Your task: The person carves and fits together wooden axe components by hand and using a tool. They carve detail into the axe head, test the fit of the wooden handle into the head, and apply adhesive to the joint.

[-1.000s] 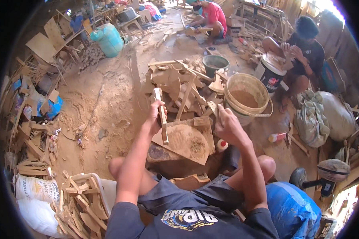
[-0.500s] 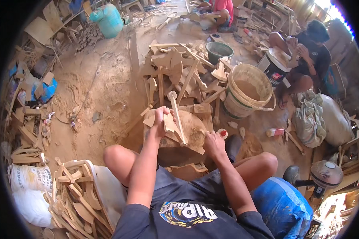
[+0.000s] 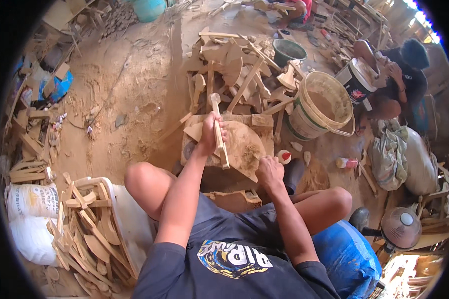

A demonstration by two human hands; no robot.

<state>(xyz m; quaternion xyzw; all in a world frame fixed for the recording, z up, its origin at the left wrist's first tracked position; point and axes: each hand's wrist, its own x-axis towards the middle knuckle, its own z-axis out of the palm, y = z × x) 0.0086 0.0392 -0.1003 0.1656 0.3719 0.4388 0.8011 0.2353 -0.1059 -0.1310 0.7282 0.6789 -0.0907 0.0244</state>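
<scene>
My left hand (image 3: 209,135) is wrapped round a pale wooden piece (image 3: 216,105) with a long narrow shaft and a rounded knob at its far end. It is held edge-on above a low wooden work block (image 3: 268,145). On that block lies a dusty board (image 3: 240,133) with a curved edge. My right hand (image 3: 271,172) is closed beside the board's right edge; whatever its fingers hold, if anything, is hidden. A small white bottle with a red cap (image 3: 284,157) stands just beyond the right hand.
Beyond the block lies a heap of wood offcuts (image 3: 229,70). Right of it stand a large dusty bucket (image 3: 309,117) and a dark green basin (image 3: 288,51). A plastic chair (image 3: 122,209) at left holds many wooden pieces. A fan (image 3: 400,228) stands at right; a co-worker (image 3: 409,74) sits farther back.
My left hand has turned the wooden piece from showing its broad flat part to nearly edge-on and moved slightly right. My right hand stays closed near the board's edge. The view has shifted.
</scene>
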